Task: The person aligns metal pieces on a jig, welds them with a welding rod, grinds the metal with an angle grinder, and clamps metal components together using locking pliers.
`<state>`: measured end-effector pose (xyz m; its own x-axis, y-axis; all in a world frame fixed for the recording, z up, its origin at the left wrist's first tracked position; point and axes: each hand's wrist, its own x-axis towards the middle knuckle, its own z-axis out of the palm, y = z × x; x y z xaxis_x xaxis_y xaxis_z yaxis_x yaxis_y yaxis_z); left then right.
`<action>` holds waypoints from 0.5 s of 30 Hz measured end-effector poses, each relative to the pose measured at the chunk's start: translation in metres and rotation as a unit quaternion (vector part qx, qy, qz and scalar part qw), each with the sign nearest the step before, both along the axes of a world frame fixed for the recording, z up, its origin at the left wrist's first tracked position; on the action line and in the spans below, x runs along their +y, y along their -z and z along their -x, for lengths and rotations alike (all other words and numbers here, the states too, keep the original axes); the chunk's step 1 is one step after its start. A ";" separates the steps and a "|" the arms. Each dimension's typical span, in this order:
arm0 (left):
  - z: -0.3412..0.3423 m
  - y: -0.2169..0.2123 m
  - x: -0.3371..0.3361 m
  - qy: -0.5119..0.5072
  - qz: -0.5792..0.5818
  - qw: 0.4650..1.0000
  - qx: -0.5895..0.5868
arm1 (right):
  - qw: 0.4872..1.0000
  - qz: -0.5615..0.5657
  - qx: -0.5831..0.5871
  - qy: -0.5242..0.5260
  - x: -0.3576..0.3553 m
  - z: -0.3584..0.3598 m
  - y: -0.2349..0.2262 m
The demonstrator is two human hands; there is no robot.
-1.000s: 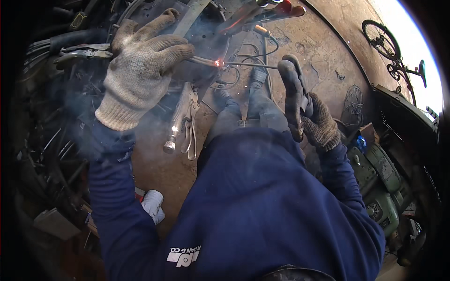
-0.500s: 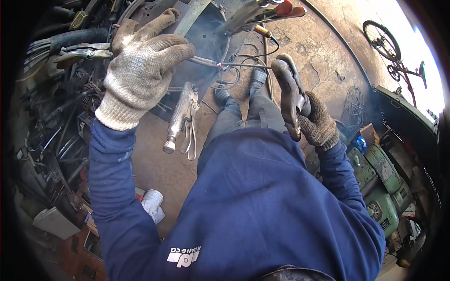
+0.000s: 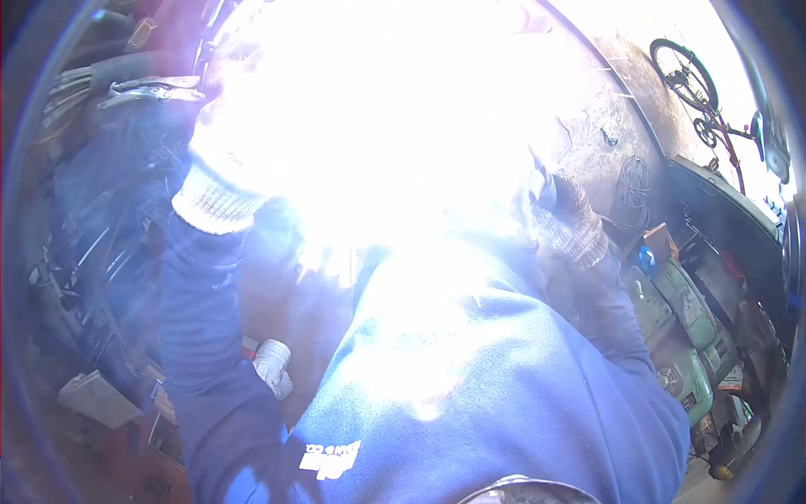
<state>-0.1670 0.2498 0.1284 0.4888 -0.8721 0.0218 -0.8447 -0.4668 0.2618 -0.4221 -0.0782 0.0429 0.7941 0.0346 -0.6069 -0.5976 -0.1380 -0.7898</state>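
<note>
A blinding white welding arc glare [image 3: 378,109] fills the upper middle and washes out the work there. My left hand [image 3: 217,197], in a knit glove, reaches into its left side; only the cuff and back edge show, and its fingers are lost in the light. On the right side, my gloved right hand [image 3: 576,223] is closed round a welding electrode holder [image 3: 541,189]. Most of the holder and its rod vanish in the glare. Below the brightness, the handle ends of hanging locking pliers [image 3: 340,265] show faintly. Another pair of locking pliers [image 3: 155,87] lies left of my left hand.
Scrap metal and rods [image 3: 92,260] crowd the left. A white can [image 3: 273,368] stands below my left forearm. On the right are a green machine [image 3: 684,315], coiled wire [image 3: 635,193] and a dark low barrier [image 3: 722,210]. A bicycle [image 3: 688,76] stands at the far right.
An intense arc has flared where the rod met the metal, whiting out the work, the left fingers and my legs. Both forearms keep nearly the same place.
</note>
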 end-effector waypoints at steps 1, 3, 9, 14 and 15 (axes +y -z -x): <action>-0.001 0.002 0.003 -0.003 0.000 1.000 0.006 | 1.000 -0.012 -0.016 0.010 0.000 0.003 0.002; -0.001 -0.009 -0.009 0.032 -0.022 0.998 -0.046 | 0.999 -0.031 -0.022 0.028 0.002 0.006 0.004; -0.004 -0.008 -0.014 0.072 -0.006 0.994 -0.078 | 0.945 0.214 -0.107 -0.222 0.002 0.001 0.003; -0.002 0.001 -0.006 0.046 0.015 0.997 -0.061 | 0.993 -0.053 -0.074 0.082 0.004 0.011 0.003; -0.002 0.002 -0.006 0.044 0.019 0.997 -0.054 | 0.994 -0.042 -0.061 0.078 0.003 0.010 0.003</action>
